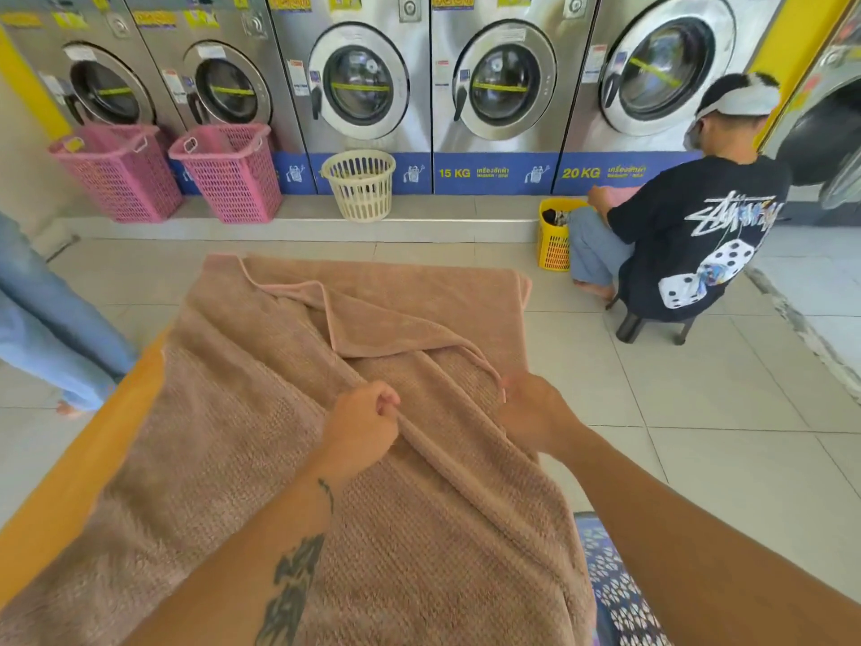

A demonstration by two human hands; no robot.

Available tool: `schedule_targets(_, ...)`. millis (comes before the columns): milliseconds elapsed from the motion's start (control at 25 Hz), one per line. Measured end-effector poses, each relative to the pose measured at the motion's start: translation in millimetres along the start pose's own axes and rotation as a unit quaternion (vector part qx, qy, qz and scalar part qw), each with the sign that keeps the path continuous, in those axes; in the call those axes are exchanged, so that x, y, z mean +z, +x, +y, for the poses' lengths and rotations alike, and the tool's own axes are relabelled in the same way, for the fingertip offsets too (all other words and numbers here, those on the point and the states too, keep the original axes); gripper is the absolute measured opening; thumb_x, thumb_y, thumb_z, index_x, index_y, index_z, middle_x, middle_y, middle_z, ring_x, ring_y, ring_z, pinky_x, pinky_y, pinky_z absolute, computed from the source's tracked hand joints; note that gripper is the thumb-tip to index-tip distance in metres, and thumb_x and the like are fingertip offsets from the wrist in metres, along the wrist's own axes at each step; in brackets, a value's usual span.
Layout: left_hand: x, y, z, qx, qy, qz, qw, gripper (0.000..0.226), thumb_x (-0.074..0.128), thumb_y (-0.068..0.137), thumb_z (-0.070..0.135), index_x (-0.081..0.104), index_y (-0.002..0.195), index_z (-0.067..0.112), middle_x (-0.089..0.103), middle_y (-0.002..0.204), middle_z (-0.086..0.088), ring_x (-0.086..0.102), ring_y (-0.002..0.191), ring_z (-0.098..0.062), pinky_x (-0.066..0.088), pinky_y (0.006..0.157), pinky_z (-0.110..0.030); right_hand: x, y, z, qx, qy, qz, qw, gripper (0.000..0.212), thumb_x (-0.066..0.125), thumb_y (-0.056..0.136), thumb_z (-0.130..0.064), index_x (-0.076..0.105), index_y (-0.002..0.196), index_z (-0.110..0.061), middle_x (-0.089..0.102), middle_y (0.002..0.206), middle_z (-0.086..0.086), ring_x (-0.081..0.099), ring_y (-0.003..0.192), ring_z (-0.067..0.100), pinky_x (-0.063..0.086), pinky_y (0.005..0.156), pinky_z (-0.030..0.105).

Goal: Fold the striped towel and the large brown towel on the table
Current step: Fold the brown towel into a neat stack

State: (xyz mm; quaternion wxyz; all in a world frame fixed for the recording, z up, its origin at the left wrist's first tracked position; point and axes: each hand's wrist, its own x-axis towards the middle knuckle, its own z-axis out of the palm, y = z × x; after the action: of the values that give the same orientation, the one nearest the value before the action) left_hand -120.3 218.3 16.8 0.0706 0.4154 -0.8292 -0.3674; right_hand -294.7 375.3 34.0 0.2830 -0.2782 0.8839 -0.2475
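Two hands (pixel 361 426) (pixel 536 412) grip one brown towel (pixel 233 412).

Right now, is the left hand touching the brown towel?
Touching. The head view shows the left hand pinching a fold of the brown towel.

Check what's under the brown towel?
An orange table shows along the left edge of the brown towel. The rest of the tabletop is covered; whether anything else lies beneath cannot be seen.

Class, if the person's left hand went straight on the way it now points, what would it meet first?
Probably the folded-back flap of the large pinkish-brown terry towel that the left hand grips; depth is unclear.
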Motion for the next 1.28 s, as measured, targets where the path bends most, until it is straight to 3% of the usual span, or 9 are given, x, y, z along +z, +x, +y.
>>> schedule_targets(120,-9,71,-11,0.0,0.024,0.043,0.999,0.023,0.053,0.096,0.02,0.057,0.116,0.031,0.054,0.124,0.004,0.058,0.099,-0.014,0.054,0.081,-0.035,-2,54,-30,-0.015,-0.018,-0.009,1.0,0.016,0.049,0.089,-0.013,0.058,0.101,-0.017,0.06,0.09,-0.002,0.058,0.079,0.016,0.044,0.063,0.024)
schedule_targets(320,-22,150,-29,-0.077,0.142,-0.011,0.987,0.064,0.06,0.087,0.013,0.034,0.143,0.031,0.026,0.137,-0.009,0.052,0.104,-0.033,0.056,0.081,-0.043,15,121,-59,-0.01,-0.154,0.001,0.988,0.032,0.052,0.085,-0.015,0.057,0.117,-0.017,0.06,0.113,0.006,0.058,0.098,0.028,0.054,0.082,0.041)
schedule_targets(440,-17,171,-39,-0.032,0.26,-0.022,0.965,0.048,0.061,0.087,0.018,0.048,0.133,0.027,0.028,0.14,-0.012,0.048,0.106,-0.034,0.053,0.087,-0.044,27,139,-61,0.028,-0.238,-0.021,0.971,0.046,0.056,0.087,-0.021,0.044,0.131,-0.014,0.048,0.127,0.012,0.049,0.117,0.036,0.051,0.092,0.048)
schedule_targets(560,-17,190,-38,0.015,0.234,0.056,0.971,0.024,0.054,0.094,0.019,0.06,0.117,0.023,0.041,0.13,-0.011,0.049,0.1,-0.03,0.052,0.084,-0.043,32,147,-51,0.002,-0.257,-0.004,0.966,0.036,0.059,0.087,-0.021,0.043,0.119,-0.018,0.054,0.117,0.009,0.055,0.105,0.033,0.054,0.085,0.047)
schedule_targets(760,-40,230,18,0.136,0.189,0.184,0.955,0.025,0.047,0.1,0.022,0.062,0.119,0.018,0.059,0.099,-0.005,0.054,0.078,-0.019,0.041,0.057,-0.028,-3,169,-48,-0.055,-0.159,0.14,0.976,0.021,0.046,0.088,-0.013,0.049,0.107,-0.02,0.055,0.078,0.001,0.056,0.072,0.028,0.045,0.064,0.036)
schedule_targets(880,-36,264,56,0.138,0.164,0.2,0.956,0.024,0.039,0.103,0.022,0.059,0.113,0.015,0.059,0.071,0.002,0.051,0.056,-0.013,0.031,0.043,-0.028,-23,185,-47,-0.06,-0.135,0.183,0.972,0.017,0.042,0.089,-0.013,0.052,0.102,-0.018,0.059,0.077,0.005,0.053,0.069,0.029,0.043,0.065,0.036)
schedule_targets(1040,-8,302,98,0.126,0.044,0.175,0.975,0.023,0.036,0.102,0.016,0.059,0.102,0.014,0.06,0.082,-0.003,0.048,0.063,-0.012,0.031,0.048,-0.023,-37,198,-30,-0.002,0.014,0.201,0.98,0.027,0.036,0.088,-0.012,0.063,0.091,-0.017,0.065,0.081,0.007,0.059,0.071,0.027,0.053,0.064,0.037)
schedule_targets(1160,16,325,132,0.103,-0.046,0.131,0.985,0.023,0.04,0.098,0.014,0.061,0.103,0.02,0.064,0.094,-0.005,0.062,0.078,-0.022,0.051,0.06,-0.035,-52,205,-7,0.05,0.209,0.191,0.958,0.032,0.037,0.092,-0.007,0.066,0.098,-0.019,0.063,0.08,0.003,0.053,0.061,0.015,0.042,0.044,0.019)
schedule_targets(1280,40,337,158,0.091,-0.121,0.09,0.984,0.032,0.044,0.085,0.001,0.065,0.102,0.019,0.065,0.099,-0.002,0.062,0.089,-0.02,0.052,0.069,-0.031,-57,209,11,0.039,0.201,0.197,0.959,0.013,0.053,0.096,-0.023,0.065,0.094,-0.022,0.064,0.077,-0.001,0.053,0.062,0.012,0.041,0.047,0.018)
